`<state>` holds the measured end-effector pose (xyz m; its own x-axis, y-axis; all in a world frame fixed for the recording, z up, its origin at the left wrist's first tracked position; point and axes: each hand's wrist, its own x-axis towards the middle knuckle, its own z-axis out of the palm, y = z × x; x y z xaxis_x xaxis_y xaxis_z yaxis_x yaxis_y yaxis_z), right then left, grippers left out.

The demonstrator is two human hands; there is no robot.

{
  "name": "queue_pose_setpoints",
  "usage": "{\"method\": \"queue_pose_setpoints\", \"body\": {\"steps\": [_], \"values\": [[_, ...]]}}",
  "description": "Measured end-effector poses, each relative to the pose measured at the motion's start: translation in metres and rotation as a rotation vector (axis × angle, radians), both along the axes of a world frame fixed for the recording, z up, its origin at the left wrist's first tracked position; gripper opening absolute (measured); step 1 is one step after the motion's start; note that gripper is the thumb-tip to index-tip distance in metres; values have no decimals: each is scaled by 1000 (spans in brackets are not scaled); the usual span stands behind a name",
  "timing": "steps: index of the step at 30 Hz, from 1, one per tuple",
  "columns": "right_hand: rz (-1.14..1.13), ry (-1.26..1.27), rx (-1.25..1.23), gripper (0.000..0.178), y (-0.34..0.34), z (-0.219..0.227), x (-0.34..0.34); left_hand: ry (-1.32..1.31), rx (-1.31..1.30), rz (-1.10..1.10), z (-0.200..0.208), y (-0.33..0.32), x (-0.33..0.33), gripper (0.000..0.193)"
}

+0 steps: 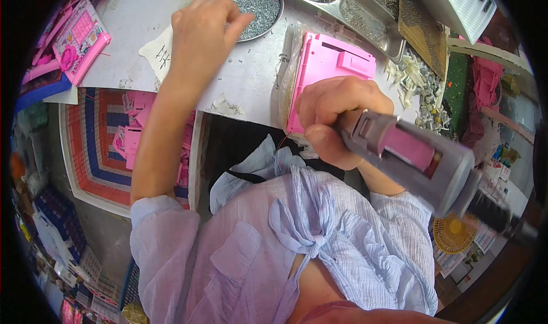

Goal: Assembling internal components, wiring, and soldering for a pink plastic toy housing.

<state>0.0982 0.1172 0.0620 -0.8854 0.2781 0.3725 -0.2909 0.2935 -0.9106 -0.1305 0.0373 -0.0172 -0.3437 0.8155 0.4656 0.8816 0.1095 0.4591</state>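
Note:
My left hand [205, 36] is at the near left rim of a round metal dish [281, 17] full of small silver screws [254, 4]. Its fingers curl inward, with the thumb toward the screws; whatever lies between the fingertips is hidden. In my right hand [342, 113] is a grey power screwdriver [411, 161], gripped round its body, its cable end pointing to the lower right. Beyond that hand, a pink plastic toy housing [325, 61] lies on the table over a clear plastic wrap [288, 79]. The screwdriver's tip is hidden from view.
Metal trays [371, 19] of small parts stand at the back right, beside a pile of white and grey pieces [419, 87]. Decorated pink toy panels [77, 41] lie at the far left. Below the table edge [240, 110], a striped bin [97, 153] holds pink parts.

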Motion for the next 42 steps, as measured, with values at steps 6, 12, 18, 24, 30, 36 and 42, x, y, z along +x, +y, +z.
{"method": "queue_pose_setpoints", "body": {"steps": [6,12,18,24,30,36,42], "values": [[12,37,-108,20,5,1,4,-193,107,-276,19,-46,75,19],[-23,170,-379,35,-3,42,6,-365,119,-337,20,-63,105,22],[-2,131,-433,33,-15,35,18,-432,88,-323,25,-65,111,18],[132,193,-502,29,-10,25,31,-239,-31,-426,34,-62,108,22],[71,177,-531,29,-15,22,44,-177,-154,-538,39,-60,106,35],[-86,88,-337,27,-30,7,33,-51,-287,-556,38,-58,103,86],[-44,250,-23,20,-34,-18,18,-51,-261,-542,26,-59,102,74]]}}
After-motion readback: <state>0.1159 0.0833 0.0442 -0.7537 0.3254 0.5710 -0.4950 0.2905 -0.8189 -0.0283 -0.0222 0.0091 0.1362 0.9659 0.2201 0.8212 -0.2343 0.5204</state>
